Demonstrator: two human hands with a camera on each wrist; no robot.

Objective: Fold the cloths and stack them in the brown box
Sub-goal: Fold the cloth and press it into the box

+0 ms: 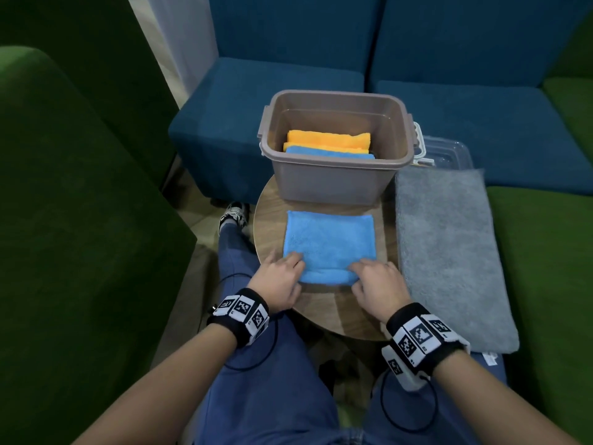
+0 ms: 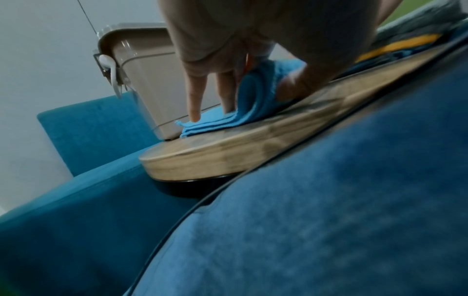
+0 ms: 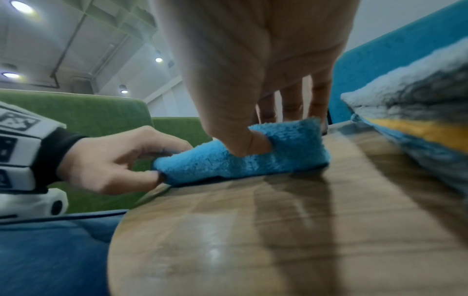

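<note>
Both forearms reaching forward, palms down. Left hand (image 1: pixel 278 281) pinching the near-left corner of the folded, fluffy blue cloth (image 1: pixel 329 244), thumb under the fold; right hand (image 1: pixel 378 289) pinching the near-right corner. Lying flat, roughly square, folded edge nearest the hands. Just beyond: brown plastic box (image 1: pixel 335 184) holding folded orange and blue cloths (image 1: pixel 327 144).

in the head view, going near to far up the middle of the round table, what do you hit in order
Left hand and right hand gripping the near edge → folded blue cloth → brown box holding stacked cloths → blue sofa
</note>
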